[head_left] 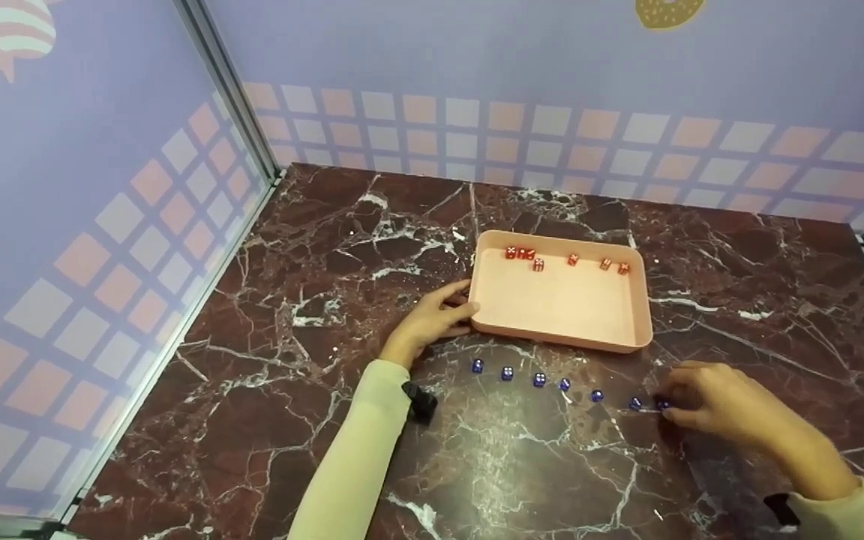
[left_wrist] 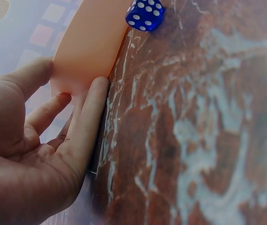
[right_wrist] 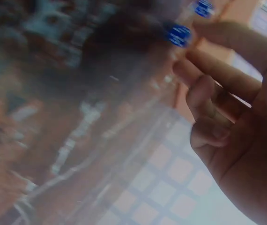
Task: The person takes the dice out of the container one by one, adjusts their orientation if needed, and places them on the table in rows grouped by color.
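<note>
A shallow peach tray (head_left: 552, 315) holds several red dice (head_left: 538, 265) along its far side. My left hand (head_left: 436, 315) holds the tray's left end, thumb at the rim and fingers against the outer wall, as the left wrist view also shows. In front of the tray runs a slanting row of several blue dice (head_left: 539, 379). At the row's right end, my right hand (head_left: 724, 401) has thumb and forefinger at a blue die (right_wrist: 178, 35), seemingly pinching it; blur hides the exact contact. Another blue die (right_wrist: 203, 8) lies just beyond.
Everything stands on a dark red marbled tabletop (head_left: 312, 420) with white veins. Purple-blue panels with pink and white squares (head_left: 507, 116) rise at the back and left, joined by a metal corner post (head_left: 229, 82).
</note>
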Demonstrator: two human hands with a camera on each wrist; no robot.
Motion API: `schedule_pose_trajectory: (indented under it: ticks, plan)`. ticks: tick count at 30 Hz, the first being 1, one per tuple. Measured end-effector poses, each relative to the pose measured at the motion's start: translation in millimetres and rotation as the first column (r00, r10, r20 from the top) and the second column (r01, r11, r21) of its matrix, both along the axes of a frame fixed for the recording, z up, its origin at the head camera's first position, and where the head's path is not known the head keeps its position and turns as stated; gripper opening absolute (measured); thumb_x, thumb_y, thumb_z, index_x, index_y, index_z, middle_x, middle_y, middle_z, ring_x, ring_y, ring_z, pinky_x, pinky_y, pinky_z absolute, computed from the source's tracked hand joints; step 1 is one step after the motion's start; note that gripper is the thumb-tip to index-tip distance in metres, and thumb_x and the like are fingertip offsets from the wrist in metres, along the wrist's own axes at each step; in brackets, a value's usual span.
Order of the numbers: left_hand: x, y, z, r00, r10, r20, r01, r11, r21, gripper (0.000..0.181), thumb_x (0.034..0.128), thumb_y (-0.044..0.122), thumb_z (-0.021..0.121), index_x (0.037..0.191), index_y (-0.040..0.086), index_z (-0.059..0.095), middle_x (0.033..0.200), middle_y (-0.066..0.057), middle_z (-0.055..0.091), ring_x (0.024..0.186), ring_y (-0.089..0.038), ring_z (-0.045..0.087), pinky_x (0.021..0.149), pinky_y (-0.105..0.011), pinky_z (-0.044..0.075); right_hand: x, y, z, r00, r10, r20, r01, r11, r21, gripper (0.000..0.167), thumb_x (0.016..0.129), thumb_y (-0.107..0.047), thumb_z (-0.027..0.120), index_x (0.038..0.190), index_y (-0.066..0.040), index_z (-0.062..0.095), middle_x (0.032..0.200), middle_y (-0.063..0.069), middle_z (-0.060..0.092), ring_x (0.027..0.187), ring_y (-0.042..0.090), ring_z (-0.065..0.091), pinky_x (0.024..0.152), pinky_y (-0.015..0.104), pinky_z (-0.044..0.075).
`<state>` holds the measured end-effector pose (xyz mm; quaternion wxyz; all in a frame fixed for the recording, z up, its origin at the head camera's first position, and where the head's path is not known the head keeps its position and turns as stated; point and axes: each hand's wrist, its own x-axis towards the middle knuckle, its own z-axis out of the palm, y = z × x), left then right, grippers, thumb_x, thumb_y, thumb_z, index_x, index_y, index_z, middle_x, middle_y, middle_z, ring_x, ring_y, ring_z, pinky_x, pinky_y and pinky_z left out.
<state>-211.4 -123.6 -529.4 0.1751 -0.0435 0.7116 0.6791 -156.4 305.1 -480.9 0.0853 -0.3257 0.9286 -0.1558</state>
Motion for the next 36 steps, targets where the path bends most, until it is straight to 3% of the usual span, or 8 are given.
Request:
schedule_pose_trajectory:
  ticks: [3, 6, 12, 16, 19, 25, 31, 36]
  plan:
    - [-0.4, 1.2, 0.0, 1.000, -0.003, -0.001, 0.003, 1.000, -0.001, 0.063, 0.1052, 0.016, 0.069, 0.163, 0.011, 0.044, 0.136, -0.021, 0.053, 0.114, -0.030, 0.062, 0.102, -0.042, 0.063, -5.1, 0, 12.9, 1.000, 0.014, 0.011, -0.013, 0.998, -0.063, 0.022, 0.085, -0.021, 0.089, 0.102, -0.011, 0.079, 0.087, -0.009, 0.068, 0.069, 0.001, 0.056, 0.059, 0.026, 0.055]
    - [-0.4, 2.0, 0.2, 1.000, 0.002, -0.006, -0.002, 1.000, -0.009, 0.063, 0.1052, 0.016, 0.069, 0.163, 0.011, 0.044, 0.136, -0.021, 0.053, 0.114, -0.030, 0.062, 0.102, -0.042, 0.063, -12.3, -7, 24.9, 1.000, 0.022, -0.016, -0.024, 0.992, -0.125, 0.022, 0.087, -0.018, 0.087, 0.106, -0.009, 0.079, 0.089, -0.008, 0.070, 0.067, -0.002, 0.054, 0.057, 0.022, 0.053]
    - [0.3, 1.9, -0.5, 1.000, -0.004, -0.021, 0.004, 1.000, -0.001, 0.063, 0.1051, 0.016, 0.069, 0.163, 0.012, 0.044, 0.136, -0.020, 0.052, 0.110, -0.026, 0.060, 0.101, -0.041, 0.064, -38.5, -36, 34.4, 0.979, 0.017, -0.202, -0.056, 0.981, -0.188, 0.015, 0.089, -0.008, 0.083, 0.103, -0.009, 0.080, 0.090, -0.004, 0.072, 0.068, 0.004, 0.059, 0.059, 0.025, 0.056]
    - [1.2, 1.5, -2.0, 1.000, 0.006, -0.013, -0.006, 1.000, 0.011, 0.063, 0.1049, 0.014, 0.069, 0.163, 0.011, 0.044, 0.136, -0.020, 0.052, 0.107, -0.025, 0.058, 0.101, -0.041, 0.064, -63.0, -64, 30.3, 0.990, -0.007, -0.142, -0.028, 0.970, -0.241, 0.020, 0.091, -0.005, 0.080, 0.111, -0.003, 0.078, 0.094, 0.008, 0.073, 0.068, 0.009, 0.061, 0.057, 0.022, 0.055]
    - [0.9, 0.4, -2.0, 1.000, 0.009, -0.012, -0.009, 1.000, 0.008, 0.063, 0.1049, 0.014, 0.069, 0.163, 0.011, 0.044, 0.135, -0.020, 0.052, 0.107, -0.025, 0.059, 0.101, -0.041, 0.064, -83.3, -84, 25.4, 0.995, -0.015, -0.103, -0.015, 0.960, -0.280, 0.025, 0.091, -0.004, 0.080, 0.115, 0.000, 0.076, 0.109, 0.018, 0.075, 0.069, 0.015, 0.067, 0.057, 0.023, 0.057]
    - [-3.6, -0.4, -0.3, 1.000, 0.017, -0.014, -0.017, 0.999, 0.033, 0.064, 0.1035, 0.012, 0.070, 0.162, 0.009, 0.045, 0.132, -0.019, 0.053, 0.105, -0.024, 0.059, 0.100, -0.041, 0.064, -122.9, -119, 15.9, 0.988, -0.030, -0.150, -0.017, 0.952, -0.305, 0.020, 0.088, -0.001, 0.079, 0.108, 0.001, 0.077, 0.108, 0.018, 0.078, 0.066, 0.023, 0.068, 0.061, 0.034, 0.060]
    - [-3.1, -1.1, -0.8, 1.000, 0.019, -0.010, -0.018, 0.999, 0.040, 0.064, 0.1031, 0.010, 0.070, 0.162, 0.008, 0.045, 0.129, -0.018, 0.053, 0.102, -0.023, 0.059, 0.099, -0.041, 0.065, -146.5, -144, 4.3, 0.998, -0.038, -0.044, 0.025, 0.966, -0.259, 0.024, 0.090, 0.001, 0.075, 0.112, 0.008, 0.075, 0.115, 0.026, 0.074, 0.082, 0.037, 0.070, 0.079, 0.052, 0.063]
    - [-1.2, 1.0, -2.2, 1.000, 0.010, -0.008, -0.010, 0.999, 0.034, 0.064, 0.1037, 0.012, 0.069, 0.162, 0.009, 0.044, 0.134, -0.020, 0.053, 0.106, -0.025, 0.061, 0.099, -0.041, 0.065, -158.0, -164, -8.7, 0.992, -0.108, -0.067, 0.091, 0.972, -0.218, 0.022, 0.089, 0.005, 0.073, 0.110, 0.007, 0.077, 0.116, 0.026, 0.075, 0.107, 0.047, 0.070, 0.099, 0.061, 0.059]
